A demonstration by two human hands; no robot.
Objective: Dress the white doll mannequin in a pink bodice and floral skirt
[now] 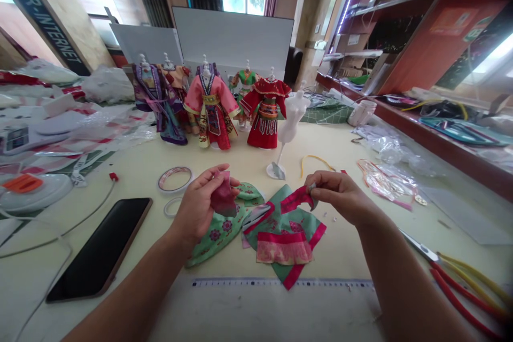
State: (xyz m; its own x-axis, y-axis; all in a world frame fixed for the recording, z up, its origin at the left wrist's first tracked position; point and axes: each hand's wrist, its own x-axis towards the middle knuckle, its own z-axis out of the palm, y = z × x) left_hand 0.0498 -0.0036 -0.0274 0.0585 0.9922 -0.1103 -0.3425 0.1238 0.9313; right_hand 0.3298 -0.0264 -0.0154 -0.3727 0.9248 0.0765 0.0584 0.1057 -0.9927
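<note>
My left hand point(202, 200) pinches a small dark pink piece of fabric point(224, 196) between thumb and fingers. In my right hand point(334, 192), closed at the fingertips, is a magenta fabric strip point(294, 200) with a greyish end. Both hands hover over small doll clothes on the table. A green floral doll garment point(224, 232) lies under the left hand. Beside it, below the right hand, rests a teal doll garment point(298, 227) with magenta edging and a pink patterned band point(284, 248). A bare white doll mannequin point(294, 115) stands just beyond the hands.
Several dressed doll mannequins, one in a red dress point(266, 117), stand at the back. A black phone point(102, 248) and a tape roll point(175, 179) lie left. A ruler point(280, 282) runs along the front. Scissors point(460, 278) and plastic bags point(395, 144) are on the right.
</note>
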